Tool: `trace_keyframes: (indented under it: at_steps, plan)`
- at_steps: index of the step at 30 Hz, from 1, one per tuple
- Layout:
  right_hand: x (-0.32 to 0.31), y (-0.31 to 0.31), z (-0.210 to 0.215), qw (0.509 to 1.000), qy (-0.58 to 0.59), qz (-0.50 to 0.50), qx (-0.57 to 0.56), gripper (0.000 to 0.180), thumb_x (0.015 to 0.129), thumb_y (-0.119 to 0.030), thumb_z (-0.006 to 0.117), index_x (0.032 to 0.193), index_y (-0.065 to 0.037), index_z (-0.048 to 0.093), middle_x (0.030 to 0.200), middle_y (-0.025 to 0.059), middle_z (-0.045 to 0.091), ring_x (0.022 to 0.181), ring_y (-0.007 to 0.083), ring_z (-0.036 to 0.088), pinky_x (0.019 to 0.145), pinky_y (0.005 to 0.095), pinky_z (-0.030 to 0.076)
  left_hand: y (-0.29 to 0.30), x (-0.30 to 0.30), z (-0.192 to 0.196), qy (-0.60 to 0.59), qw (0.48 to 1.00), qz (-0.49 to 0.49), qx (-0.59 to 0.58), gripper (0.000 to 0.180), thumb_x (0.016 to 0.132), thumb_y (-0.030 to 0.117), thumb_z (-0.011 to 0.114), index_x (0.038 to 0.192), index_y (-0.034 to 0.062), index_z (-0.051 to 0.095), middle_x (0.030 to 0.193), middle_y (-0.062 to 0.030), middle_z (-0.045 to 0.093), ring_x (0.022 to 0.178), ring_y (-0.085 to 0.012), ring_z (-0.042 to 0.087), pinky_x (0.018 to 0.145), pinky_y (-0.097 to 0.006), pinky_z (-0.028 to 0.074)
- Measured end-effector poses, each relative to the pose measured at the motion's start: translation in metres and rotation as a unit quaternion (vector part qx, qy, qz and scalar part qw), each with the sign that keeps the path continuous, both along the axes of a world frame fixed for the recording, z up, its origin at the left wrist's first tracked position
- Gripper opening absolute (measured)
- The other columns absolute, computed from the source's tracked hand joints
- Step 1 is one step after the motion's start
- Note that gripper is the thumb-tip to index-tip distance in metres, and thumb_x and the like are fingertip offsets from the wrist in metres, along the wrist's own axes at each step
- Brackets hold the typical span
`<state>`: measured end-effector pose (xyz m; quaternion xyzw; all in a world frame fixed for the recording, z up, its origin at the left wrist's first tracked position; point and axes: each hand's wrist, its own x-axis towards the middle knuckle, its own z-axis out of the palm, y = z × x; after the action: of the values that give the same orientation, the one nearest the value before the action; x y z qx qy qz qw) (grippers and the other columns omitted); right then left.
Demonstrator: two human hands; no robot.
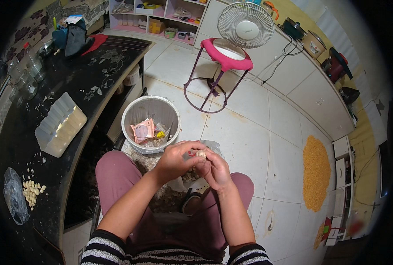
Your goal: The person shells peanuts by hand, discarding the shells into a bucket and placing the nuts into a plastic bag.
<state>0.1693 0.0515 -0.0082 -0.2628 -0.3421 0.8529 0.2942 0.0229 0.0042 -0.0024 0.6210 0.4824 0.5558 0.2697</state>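
My two hands meet above my lap, close to the bin's near rim. Between the fingertips of my right hand (215,170) is a pale garlic clove (201,153). My left hand (177,160) is closed beside it, its fingers reaching over to the clove. A small grey and red thing (191,153) shows at the left thumb and fingers, too little of it visible to name. Below the hands, a plastic bag (212,148) and scattered skins lie between my knees, partly hidden by my arms.
Left, the black table (73,128) bears a translucent tray (60,143), a pile of peeled cloves (32,192), a clear plastic bag (14,194) and jars (27,84). A bin (129,110) holds wrappers. Ahead, a fan (246,27) stands by a pink stool (226,59); yellow grains (316,174) lie rightward.
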Motion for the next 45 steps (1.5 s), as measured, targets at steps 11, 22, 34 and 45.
trace_keyframes:
  at_steps: [11, 22, 34, 45]
  plan:
    - [0.003, 0.002, 0.008, 0.999, 0.016, 0.034, 0.017, 0.028, 0.086, -0.015, 0.041, 0.104, 0.004, 0.051, 0.088, 0.0058, 0.058, 0.072, 0.0107, 0.054, 0.060, 0.0209, 0.042, -0.003, -0.005, 0.008, -0.012, 1.000, -0.011, 0.004, 0.028, 0.068, 0.010, 0.066, 0.094, 0.0020, 0.060, 0.086, -0.0104, 0.062, 0.078, -0.0194, 0.060, 0.071, -0.027, 0.048]
    - [0.004, 0.004, 0.001, 0.984, -0.118, 0.039, 0.129, 0.025, 0.080, -0.013, 0.045, 0.098, 0.000, 0.056, 0.080, 0.0013, 0.057, 0.061, 0.0050, 0.050, 0.052, 0.0168, 0.039, -0.003, -0.009, 0.007, 0.103, 0.992, -0.016, 0.066, 0.027, 0.065, 0.008, 0.067, 0.092, 0.0051, 0.061, 0.086, -0.0107, 0.062, 0.079, -0.0263, 0.060, 0.076, -0.032, 0.046]
    - [0.004, 0.003, 0.007, 0.990, -0.092, 0.053, 0.093, 0.025, 0.079, -0.012, 0.045, 0.097, 0.001, 0.056, 0.081, 0.0028, 0.058, 0.060, 0.0055, 0.050, 0.049, 0.0167, 0.038, -0.003, -0.012, 0.012, 0.098, 0.992, -0.058, 0.056, 0.027, 0.065, 0.008, 0.066, 0.091, 0.0030, 0.061, 0.085, -0.0107, 0.063, 0.080, -0.0253, 0.060, 0.084, -0.034, 0.044]
    - [0.003, 0.003, 0.004, 0.992, -0.068, 0.072, 0.081, 0.026, 0.080, -0.012, 0.044, 0.100, 0.001, 0.054, 0.079, 0.0014, 0.057, 0.060, 0.0035, 0.047, 0.050, 0.0147, 0.035, -0.002, -0.014, 0.001, 0.110, 0.989, -0.052, 0.087, 0.023, 0.064, 0.003, 0.067, 0.087, 0.0036, 0.063, 0.084, -0.0091, 0.063, 0.081, -0.0230, 0.060, 0.074, -0.030, 0.047]
